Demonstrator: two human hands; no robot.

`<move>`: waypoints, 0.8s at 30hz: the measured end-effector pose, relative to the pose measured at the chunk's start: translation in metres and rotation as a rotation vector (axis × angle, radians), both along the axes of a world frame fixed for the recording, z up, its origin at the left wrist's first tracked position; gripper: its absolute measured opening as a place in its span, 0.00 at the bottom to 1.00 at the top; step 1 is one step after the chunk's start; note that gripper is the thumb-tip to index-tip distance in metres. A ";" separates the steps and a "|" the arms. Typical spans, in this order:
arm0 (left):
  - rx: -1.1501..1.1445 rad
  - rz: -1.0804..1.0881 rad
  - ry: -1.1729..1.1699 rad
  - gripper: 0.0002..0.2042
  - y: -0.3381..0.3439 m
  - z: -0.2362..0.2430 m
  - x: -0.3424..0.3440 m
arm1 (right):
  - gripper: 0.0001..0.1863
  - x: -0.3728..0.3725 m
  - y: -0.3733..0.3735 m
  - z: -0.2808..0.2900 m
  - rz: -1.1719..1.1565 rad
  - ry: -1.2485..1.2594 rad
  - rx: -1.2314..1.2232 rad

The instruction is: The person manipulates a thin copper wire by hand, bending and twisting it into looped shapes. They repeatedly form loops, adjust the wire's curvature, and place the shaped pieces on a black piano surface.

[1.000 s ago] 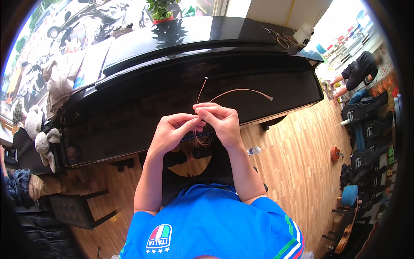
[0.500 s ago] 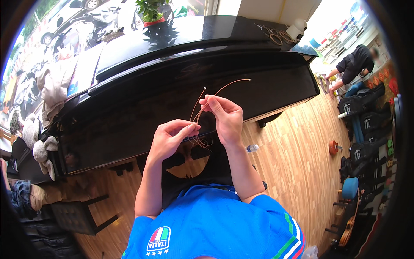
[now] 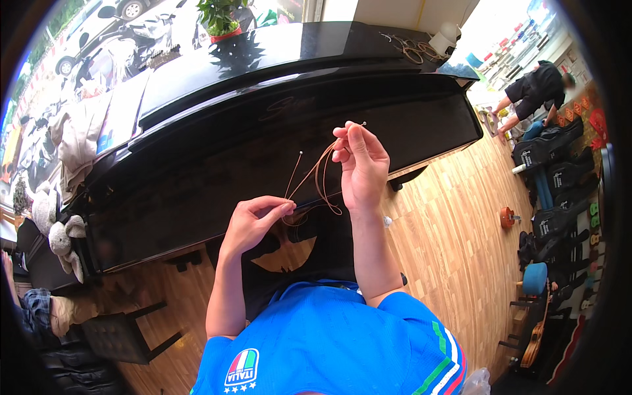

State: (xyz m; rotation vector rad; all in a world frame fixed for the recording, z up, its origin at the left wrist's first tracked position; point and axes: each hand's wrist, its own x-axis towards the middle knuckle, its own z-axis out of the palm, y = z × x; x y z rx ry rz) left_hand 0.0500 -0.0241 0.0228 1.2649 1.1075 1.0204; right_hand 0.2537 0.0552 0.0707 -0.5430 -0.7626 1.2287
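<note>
Thin bronze-coloured guitar strings [image 3: 315, 169] stretch between my two hands, in front of a glossy black piano [image 3: 243, 151]. My left hand [image 3: 253, 220] is closed in a pinch on their lower part, and one string with a small pale ball end rises from it. Higher and to the right, my right hand [image 3: 362, 164] pinches the upper part between thumb and fingers. A ball end pokes out just above its fingertips. A loose loop of string hangs down between the hands, and finer loops show beside the left fingertips.
On the piano top stand a potted plant [image 3: 226, 31], coiled cords [image 3: 415, 49] and a white rounded object [image 3: 445, 38]. A plush toy [image 3: 62, 240] is at left, above a black stool [image 3: 115, 339]. Another person [image 3: 541, 85] bends over at right, near black instrument cases [image 3: 546, 151].
My right hand has moved up and right, drawing string away from my left hand, which has shifted slightly down and left. A loop now hangs between them.
</note>
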 end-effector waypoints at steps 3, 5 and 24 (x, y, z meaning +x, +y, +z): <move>-0.009 -0.006 0.050 0.11 0.000 0.000 -0.002 | 0.10 0.002 0.001 0.000 0.008 0.017 0.025; -0.018 0.037 -0.024 0.12 0.000 -0.001 -0.001 | 0.10 0.003 0.000 -0.001 0.029 0.006 0.025; 0.325 0.156 0.245 0.09 0.001 0.023 0.011 | 0.10 -0.021 -0.010 -0.017 0.333 -0.254 -0.062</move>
